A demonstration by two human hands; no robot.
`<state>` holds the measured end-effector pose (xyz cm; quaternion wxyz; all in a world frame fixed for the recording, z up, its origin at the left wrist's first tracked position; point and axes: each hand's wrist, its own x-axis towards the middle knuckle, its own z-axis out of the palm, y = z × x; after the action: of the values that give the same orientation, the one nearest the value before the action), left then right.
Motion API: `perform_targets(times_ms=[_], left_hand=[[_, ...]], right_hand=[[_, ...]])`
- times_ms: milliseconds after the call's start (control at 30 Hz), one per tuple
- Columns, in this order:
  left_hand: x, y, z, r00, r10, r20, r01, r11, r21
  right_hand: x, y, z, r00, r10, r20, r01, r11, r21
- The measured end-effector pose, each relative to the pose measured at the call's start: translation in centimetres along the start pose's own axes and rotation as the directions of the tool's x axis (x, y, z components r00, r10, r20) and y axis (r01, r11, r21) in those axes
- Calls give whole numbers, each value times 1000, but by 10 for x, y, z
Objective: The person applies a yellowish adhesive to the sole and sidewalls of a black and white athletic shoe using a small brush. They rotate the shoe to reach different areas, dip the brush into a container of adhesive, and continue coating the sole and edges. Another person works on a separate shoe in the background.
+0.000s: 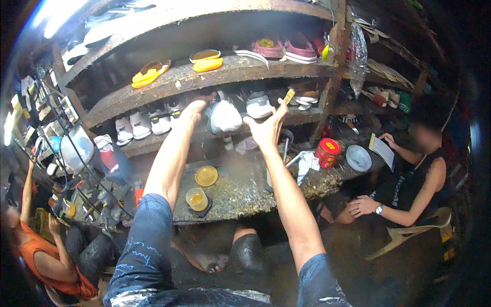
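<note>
At the middle shelf's edge, my left hand (196, 109) is raised beside a grey and white shoe (225, 116). Its fingers reach behind the shoe and appear to hold it, toe toward me. My right hand (266, 130) is on the shoe's other side, thumb pointing toward it. Between those fingers sticks up a small yellowish brush-like piece (289, 96), its lower part hidden by the hand. Just behind, another grey and white shoe (259, 105) stands on the shelf. Several more white-soled sneakers (140, 125) line up to the left.
Below is a worn workbench (240, 192) with a cup of yellowish liquid (197, 199), a round lid (206, 176), a red can (328, 153) and a white bowl (358, 158). One person (417, 179) sits at right holding a pad; another in orange (56, 261) sits at left.
</note>
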<state>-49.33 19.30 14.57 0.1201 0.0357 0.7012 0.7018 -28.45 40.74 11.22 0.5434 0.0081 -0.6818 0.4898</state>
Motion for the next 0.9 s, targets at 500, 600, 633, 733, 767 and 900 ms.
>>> perform_targets(times_ms=[500,600,633,733,767,900], left_hand=[[-1,0,21,981,107,-162,-64,966,251],[-6,-1,16,970,133,-204,-66,950,305],[-17,-1,16,970,115,-212,-40,944,329],[-81,4,21,935,245,-255,-90,862,498],[-117,-2,28,897,332,-293,-117,815,567],[-304,-64,52,384,923,-4,-787,330,521]], right_hand=[[5,11,-2,984,44,-171,-71,986,-154],[-33,-12,-56,982,-81,-172,46,980,-194],[-48,-22,-75,983,-39,-180,22,995,-92],[-95,-61,-144,967,-68,-247,-4,960,-279],[-112,-76,-164,954,75,-290,-105,990,-92],[-159,-131,-226,900,385,-205,-324,904,279]])
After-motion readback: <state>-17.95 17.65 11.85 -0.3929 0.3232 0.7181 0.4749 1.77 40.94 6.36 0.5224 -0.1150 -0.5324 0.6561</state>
